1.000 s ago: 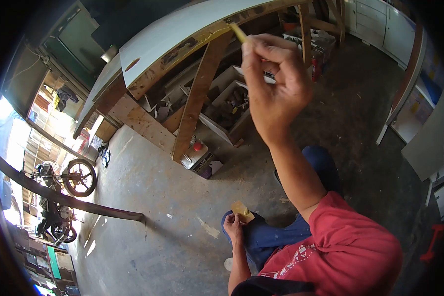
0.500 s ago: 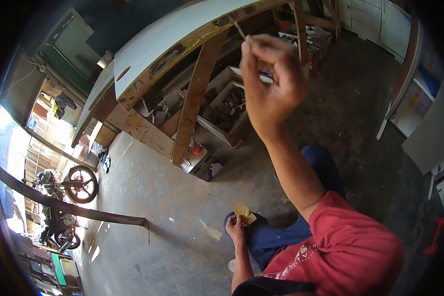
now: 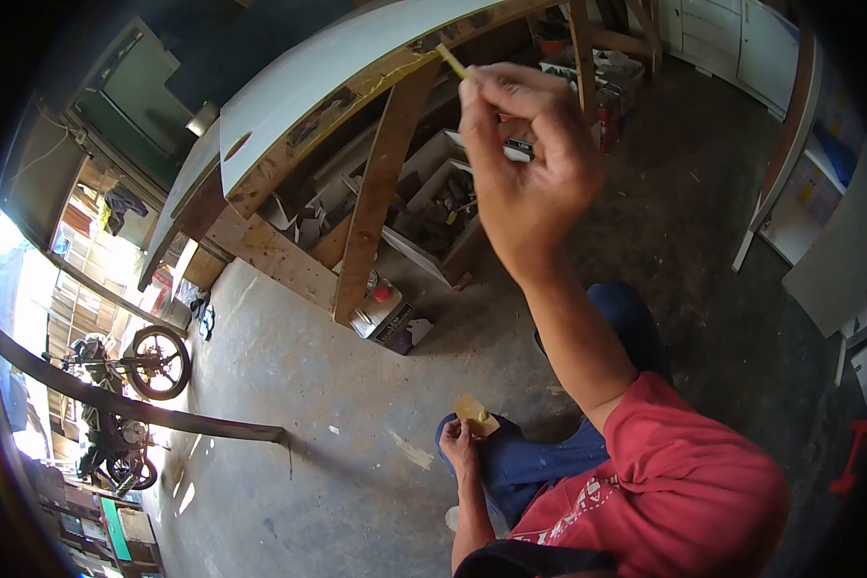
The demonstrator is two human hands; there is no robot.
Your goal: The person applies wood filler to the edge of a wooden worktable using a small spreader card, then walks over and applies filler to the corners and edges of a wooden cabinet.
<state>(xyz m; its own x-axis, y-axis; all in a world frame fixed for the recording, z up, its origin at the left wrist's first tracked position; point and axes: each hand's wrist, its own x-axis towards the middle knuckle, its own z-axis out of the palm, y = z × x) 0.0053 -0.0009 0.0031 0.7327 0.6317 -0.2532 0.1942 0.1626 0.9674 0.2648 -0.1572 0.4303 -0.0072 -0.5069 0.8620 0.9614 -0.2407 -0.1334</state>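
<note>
Left hand pinches a card with yellow paste by the knee; tilting could slide paste off. Right hand pinches a thin stick at the table edge, contact unclear; slack grip could drop it, overpressing could snap it. Shirt print: unreadable. Tin label: maybe "EM", rest too small.

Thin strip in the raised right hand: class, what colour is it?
The thin strip in the right hand is yellowish, best seen in the head view.
</note>
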